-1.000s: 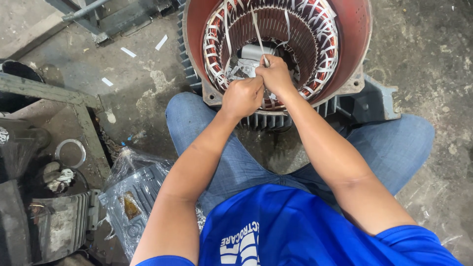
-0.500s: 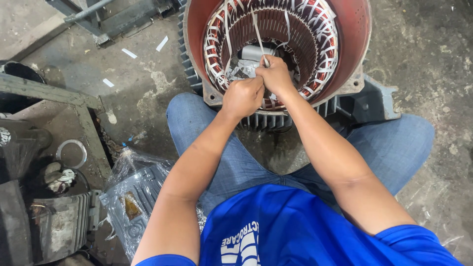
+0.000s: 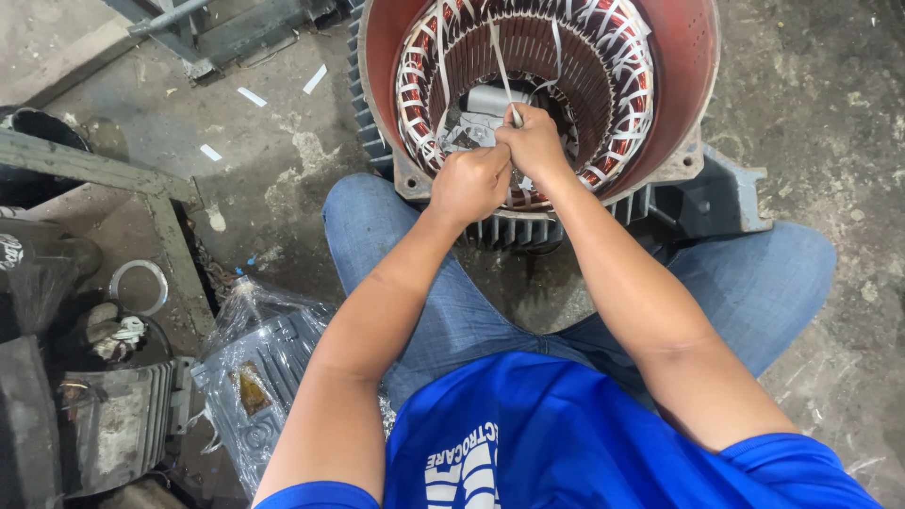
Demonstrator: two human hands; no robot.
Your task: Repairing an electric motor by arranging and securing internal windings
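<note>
We lose the motor stator's [image 3: 537, 104] top past the frame edge; behind our fists [image 3: 504, 165], the grip on its windings stays hidden.

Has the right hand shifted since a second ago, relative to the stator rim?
No. The right hand sits at the same spot over the near rim of the red motor housing, beside the left hand, pinching a white strip.

left hand [image 3: 468, 182]: edged slightly right | right hand [image 3: 534, 143]: barely shifted on white strip [image 3: 501, 66]
</note>
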